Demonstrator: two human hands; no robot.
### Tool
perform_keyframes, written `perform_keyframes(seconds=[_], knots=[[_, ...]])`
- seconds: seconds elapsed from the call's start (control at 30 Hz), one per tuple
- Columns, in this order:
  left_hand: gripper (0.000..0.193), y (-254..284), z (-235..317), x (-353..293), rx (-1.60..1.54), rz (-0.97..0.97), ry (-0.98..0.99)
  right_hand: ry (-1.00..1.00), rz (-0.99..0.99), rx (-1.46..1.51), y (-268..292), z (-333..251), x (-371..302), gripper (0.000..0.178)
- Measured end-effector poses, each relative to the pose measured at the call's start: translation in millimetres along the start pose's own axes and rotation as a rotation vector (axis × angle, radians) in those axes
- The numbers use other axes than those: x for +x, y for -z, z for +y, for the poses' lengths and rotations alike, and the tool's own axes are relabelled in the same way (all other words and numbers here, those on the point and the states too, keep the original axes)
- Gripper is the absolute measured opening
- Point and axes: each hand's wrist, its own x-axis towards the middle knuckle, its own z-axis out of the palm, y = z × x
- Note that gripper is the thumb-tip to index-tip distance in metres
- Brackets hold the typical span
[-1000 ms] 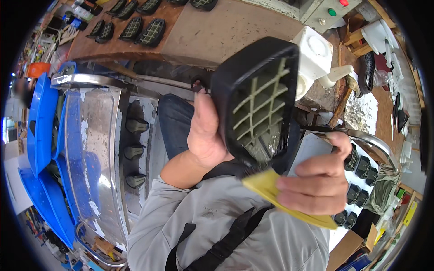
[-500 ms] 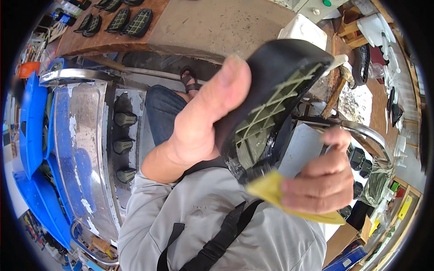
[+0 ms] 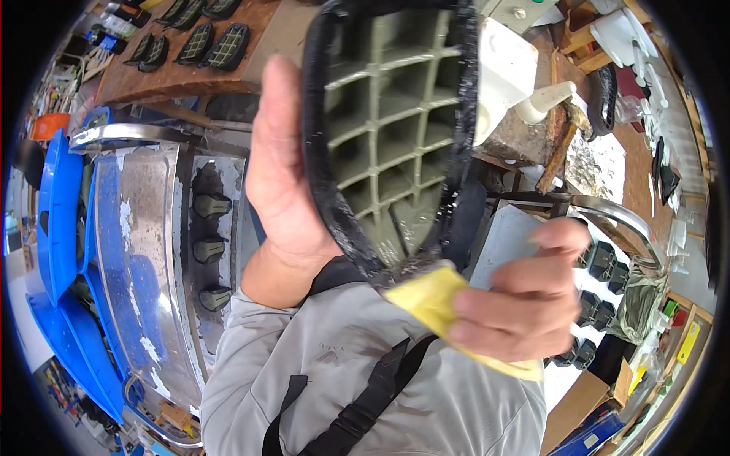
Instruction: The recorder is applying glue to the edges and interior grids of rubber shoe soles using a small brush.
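A wedge-shaped shoe sole fills the upper middle, its olive-green, ribbed lattice underside facing me and a shiny, wet-looking black covering round its rim. Along its left side, my left hand grips it from behind, thumb raised beside the edge; the other fingers are hidden. In my right hand is a brush with a flat yellow handle, pinched between thumb and fingers. Its dark bristles meet the narrow lower end of the sole; both brush and hand are slightly blurred.
Several similar soles lie on the brown bench at the far left. A white container stands behind the held sole. To the left is a metal-edged rack beside blue bins; more black pieces rest at the right.
The sole has been raised and turned from a slant to nearly upright, showing its lattice more fully. My left hand has moved left with it; the brush has shifted slightly left and up.
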Motion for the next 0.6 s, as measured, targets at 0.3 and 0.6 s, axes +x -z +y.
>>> perform_keyframes(seconds=[0.3,0.6], knots=[[0.081,-20,-11,2,0.271,0.227,0.022,0.053,0.345,0.052,3,2,-19,0.017],[0.08,-42,-26,-15,0.312,0.172,-0.112,0.103,0.4,0.275,17,-10,-38,0.018]])
